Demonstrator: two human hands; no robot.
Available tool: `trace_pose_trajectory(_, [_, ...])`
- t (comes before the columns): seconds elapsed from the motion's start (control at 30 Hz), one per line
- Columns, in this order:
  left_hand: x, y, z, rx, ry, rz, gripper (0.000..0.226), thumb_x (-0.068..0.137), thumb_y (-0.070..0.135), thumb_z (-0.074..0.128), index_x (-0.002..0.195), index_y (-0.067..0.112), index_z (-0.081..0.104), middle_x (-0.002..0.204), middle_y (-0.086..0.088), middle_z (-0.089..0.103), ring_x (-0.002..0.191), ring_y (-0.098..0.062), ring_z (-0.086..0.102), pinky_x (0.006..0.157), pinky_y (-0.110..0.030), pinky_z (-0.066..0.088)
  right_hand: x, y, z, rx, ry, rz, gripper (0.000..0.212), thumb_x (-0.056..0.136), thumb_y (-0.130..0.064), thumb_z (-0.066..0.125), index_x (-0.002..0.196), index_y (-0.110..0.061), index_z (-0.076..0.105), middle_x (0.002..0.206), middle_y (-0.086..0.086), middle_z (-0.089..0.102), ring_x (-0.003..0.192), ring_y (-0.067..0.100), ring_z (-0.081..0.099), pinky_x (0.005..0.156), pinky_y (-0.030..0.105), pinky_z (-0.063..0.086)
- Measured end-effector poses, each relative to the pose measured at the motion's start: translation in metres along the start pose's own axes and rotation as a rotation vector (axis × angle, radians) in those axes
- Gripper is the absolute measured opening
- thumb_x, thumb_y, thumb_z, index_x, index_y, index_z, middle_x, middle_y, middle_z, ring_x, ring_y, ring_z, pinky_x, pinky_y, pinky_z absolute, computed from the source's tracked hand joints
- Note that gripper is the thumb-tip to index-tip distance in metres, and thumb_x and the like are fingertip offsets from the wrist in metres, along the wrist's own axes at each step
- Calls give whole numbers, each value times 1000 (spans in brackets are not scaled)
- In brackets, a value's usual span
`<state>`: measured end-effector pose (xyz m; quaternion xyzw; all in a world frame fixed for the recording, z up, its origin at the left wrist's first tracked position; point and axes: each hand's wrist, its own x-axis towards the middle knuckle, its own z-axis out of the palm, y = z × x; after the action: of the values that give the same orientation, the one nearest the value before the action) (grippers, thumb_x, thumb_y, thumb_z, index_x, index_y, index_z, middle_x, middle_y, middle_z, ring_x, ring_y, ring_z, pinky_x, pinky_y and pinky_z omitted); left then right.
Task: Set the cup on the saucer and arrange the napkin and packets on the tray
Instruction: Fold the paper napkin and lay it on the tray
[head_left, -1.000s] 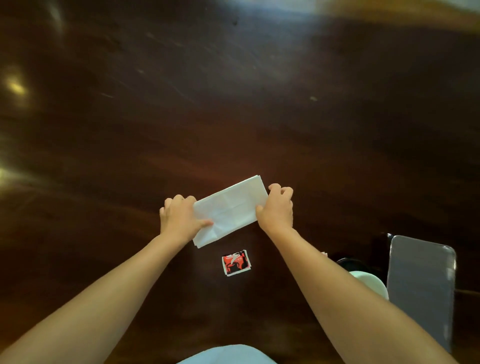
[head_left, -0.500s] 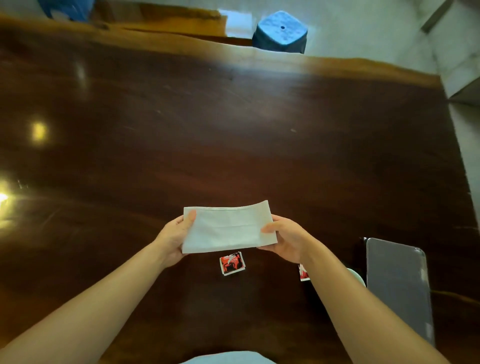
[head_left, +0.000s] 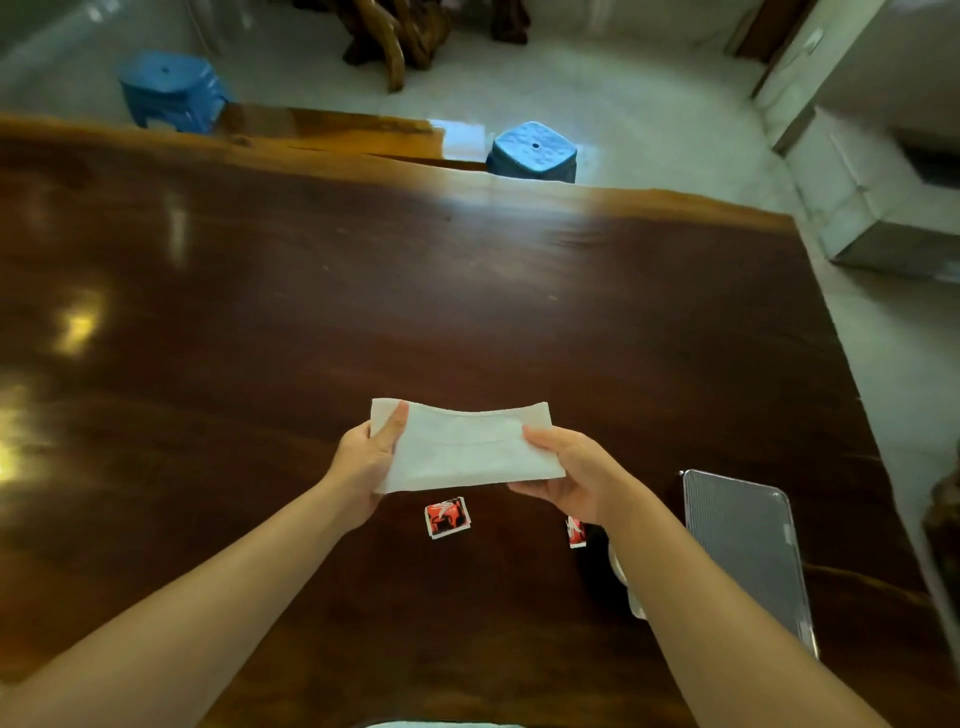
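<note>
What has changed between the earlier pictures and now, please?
The napkin was lifted off the table: the left hand and right hand now pinch its ends, thumbs on top. The red packet, the half-hidden packet and the tray stayed put.

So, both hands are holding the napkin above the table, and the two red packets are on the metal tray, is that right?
Not quite: the head view shows the two red packets on the table, left of the metal tray. The left hand and right hand do hold the napkin.
</note>
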<state>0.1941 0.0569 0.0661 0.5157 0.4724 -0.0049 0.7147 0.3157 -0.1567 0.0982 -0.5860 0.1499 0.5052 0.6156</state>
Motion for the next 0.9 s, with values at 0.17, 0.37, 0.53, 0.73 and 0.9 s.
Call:
trace_pose_trajectory(0.17, [-31, 9, 22, 283, 158, 284, 28, 96, 43, 59, 95, 17, 67, 93, -5, 71, 82, -21, 69, 55, -26, 49, -31, -3, -9, -212, 211, -143, 27, 100, -19, 55, 125, -7, 60, 117, 14, 69, 102, 29, 69, 79, 44, 61])
trace_pose_trajectory(0.37, [-92, 29, 77, 460, 141, 528, 22, 97, 39, 56, 94, 19, 64, 86, 2, 67, 76, -14, 66, 53, -24, 46, -86, -18, -13, -626, 364, -514, 38, 101, -30, 45, 93, -4, 70, 92, 13, 70, 84, 24, 67, 70, 34, 54])
trace_pose_trajectory(0.53, [-137, 27, 124, 385, 42, 476, 25, 97, 39, 55, 85, 20, 66, 90, -5, 70, 82, -23, 69, 68, -36, 57, -123, -18, -24, -784, 421, -719, 50, 102, -38, 41, 72, -5, 64, 68, 7, 64, 62, 24, 59, 55, 32, 40])
trace_pose_trajectory(0.73, [-184, -4, 161, 335, 14, 402, 43, 99, 40, 50, 85, 4, 71, 84, -12, 72, 81, -31, 67, 76, -42, 52, -161, 7, -34, -926, 495, -844, 40, 99, -37, 39, 67, -19, 54, 73, 9, 67, 69, 30, 63, 62, 41, 51])
trace_pose_trajectory(0.9, [-218, -36, 182, 37, -132, 350, 49, 103, 46, 43, 90, 8, 72, 78, -7, 74, 71, -20, 70, 63, -35, 57, -182, 42, -35, -943, 495, -930, 38, 99, -43, 37, 104, -19, 65, 90, 8, 72, 84, 31, 67, 76, 41, 54])
